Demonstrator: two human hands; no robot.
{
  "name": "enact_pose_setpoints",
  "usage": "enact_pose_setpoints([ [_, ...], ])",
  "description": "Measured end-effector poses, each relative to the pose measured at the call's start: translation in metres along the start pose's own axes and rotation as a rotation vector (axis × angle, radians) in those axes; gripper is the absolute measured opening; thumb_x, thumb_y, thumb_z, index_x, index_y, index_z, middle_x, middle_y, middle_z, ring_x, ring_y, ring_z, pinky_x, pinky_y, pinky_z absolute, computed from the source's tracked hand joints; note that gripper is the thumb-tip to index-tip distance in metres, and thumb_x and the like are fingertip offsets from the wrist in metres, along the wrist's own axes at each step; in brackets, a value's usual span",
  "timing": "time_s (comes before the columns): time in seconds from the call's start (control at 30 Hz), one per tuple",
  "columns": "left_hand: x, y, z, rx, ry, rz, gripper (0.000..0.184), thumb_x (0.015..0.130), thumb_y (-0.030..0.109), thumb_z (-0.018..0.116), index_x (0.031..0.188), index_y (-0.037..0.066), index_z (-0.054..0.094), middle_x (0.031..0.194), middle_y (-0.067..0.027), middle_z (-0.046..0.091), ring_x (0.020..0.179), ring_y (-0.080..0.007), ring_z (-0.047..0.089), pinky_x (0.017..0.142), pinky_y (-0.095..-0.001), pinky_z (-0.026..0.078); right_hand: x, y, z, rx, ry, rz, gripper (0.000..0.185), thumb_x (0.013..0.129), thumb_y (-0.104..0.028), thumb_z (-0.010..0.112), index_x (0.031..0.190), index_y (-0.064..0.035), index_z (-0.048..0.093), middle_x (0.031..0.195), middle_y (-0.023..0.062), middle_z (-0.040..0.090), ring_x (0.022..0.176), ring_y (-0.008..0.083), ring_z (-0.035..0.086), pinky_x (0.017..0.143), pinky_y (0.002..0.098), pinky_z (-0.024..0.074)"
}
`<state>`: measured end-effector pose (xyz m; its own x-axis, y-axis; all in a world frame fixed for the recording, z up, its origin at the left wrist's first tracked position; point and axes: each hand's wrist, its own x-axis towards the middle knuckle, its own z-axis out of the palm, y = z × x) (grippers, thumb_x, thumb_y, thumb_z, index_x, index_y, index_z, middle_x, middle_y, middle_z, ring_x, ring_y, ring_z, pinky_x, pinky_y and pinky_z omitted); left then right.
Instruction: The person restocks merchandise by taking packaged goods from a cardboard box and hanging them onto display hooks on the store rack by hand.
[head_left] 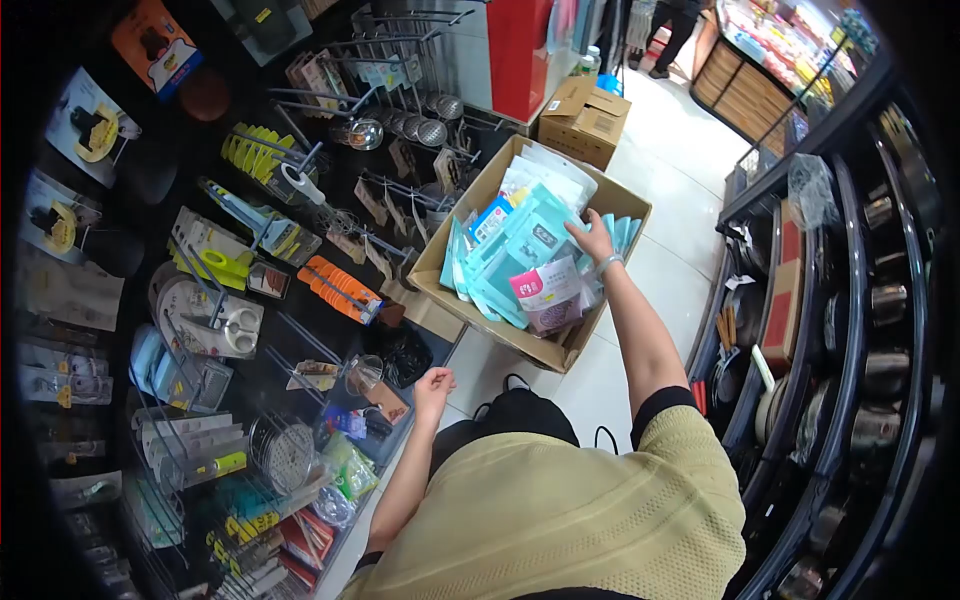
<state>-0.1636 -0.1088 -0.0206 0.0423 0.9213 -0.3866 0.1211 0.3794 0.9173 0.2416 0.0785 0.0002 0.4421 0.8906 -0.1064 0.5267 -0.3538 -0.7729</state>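
Note:
My right hand (592, 238) reaches into a large open cardboard box (625, 196) and touches the teal packets (530, 240) inside. Its thumb and fingers are partly spread, and no item shows clearly in its grip. A pink and white packet (548, 290) lies on the teal ones near the box's front wall. Clear and white plastic packets (548, 178) and a blue packet (490, 218) are at the back of the box. My left hand (434, 385) hangs in front of the box by the rack, its fingers curled together; whether something small is between them is hidden.
A rack of hanging kitchen tools (340, 285) stands on the left. Shelves with pans (790, 380) curve along the right. Behind the large box is a smaller brown carton (585, 120). A person in dark trousers (675, 35) stands far back near a display counter (745, 90).

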Motion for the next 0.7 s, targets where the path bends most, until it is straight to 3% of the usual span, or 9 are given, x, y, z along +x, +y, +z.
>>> enact_pose_setpoints([
  [0.13,-0.003,-0.001,0.011,-0.003,0.082,0.023,0.009,0.083,0.007,0.057,0.089,0.001,0.06,0.075,-0.0028,0.061,0.067,-0.0092,0.059,0.06,-0.0201,0.046,0.034,0.012,0.011,-0.117,-0.203,0.115,0.103,0.058,-0.055,0.074,0.133,0.0011,0.03,0.131,0.0199,0.041,0.12,0.0295,0.042,0.099,0.0342,0.0352],
  [0.27,-0.009,-0.007,0.017,-0.008,0.065,-0.037,0.009,0.084,0.009,0.058,0.089,0.001,0.061,0.075,-0.0027,0.061,0.067,-0.0091,0.059,0.06,-0.0206,0.045,0.043,0.017,0.01,-0.322,-0.34,0.064,0.101,0.057,-0.056,0.072,0.132,-0.002,0.033,0.125,0.0196,0.048,0.116,0.0315,0.046,0.098,0.0374,0.0347],
  [0.37,-0.009,-0.009,0.02,0.006,0.079,-0.038,0.01,0.083,0.009,0.058,0.088,0.001,0.06,0.073,-0.0026,0.061,0.067,-0.0093,0.059,0.06,-0.0205,0.045,0.028,-0.005,0.0,-0.355,-0.248,0.003,0.087,0.058,-0.05,0.074,0.124,-0.0009,0.046,0.118,0.0202,0.053,0.11,0.0314,0.052,0.092,0.0357,0.0403],
  [0.47,-0.006,-0.003,0.026,0.001,0.086,-0.031,0.01,0.083,0.009,0.059,0.088,0.001,0.061,0.073,-0.0025,0.061,0.067,-0.0094,0.059,0.059,-0.0204,0.045,0.037,0.012,0.012,-0.236,-0.301,-0.07,0.067,0.06,-0.043,0.076,0.111,-0.0021,0.058,0.106,0.0177,0.061,0.097,0.0302,0.059,0.084,0.0338,0.0458],
  [0.57,0.0,0.003,0.031,-0.006,0.075,-0.019,0.009,0.083,0.009,0.059,0.087,0.001,0.061,0.073,-0.0026,0.061,0.067,-0.0098,0.059,0.06,-0.0211,0.046,0.035,0.02,0.02,-0.119,-0.265,-0.095,0.043,0.064,-0.036,0.075,0.091,-0.0027,0.067,0.084,0.0168,0.065,0.078,0.0269,0.064,0.07,0.0338,0.0489],
  [0.7,0.008,0.007,0.038,0.065,0.038,0.004,0.011,0.083,0.009,0.058,0.088,0.0,0.061,0.075,-0.0036,0.061,0.068,-0.0102,0.059,0.062,-0.0219,0.047,0.027,0.006,0.016,-0.141,-0.232,-0.17,0.027,0.07,-0.03,0.069,0.081,-0.0045,0.068,0.07,0.0185,0.062,0.064,0.029,0.062,0.063,0.036,0.0473],
])
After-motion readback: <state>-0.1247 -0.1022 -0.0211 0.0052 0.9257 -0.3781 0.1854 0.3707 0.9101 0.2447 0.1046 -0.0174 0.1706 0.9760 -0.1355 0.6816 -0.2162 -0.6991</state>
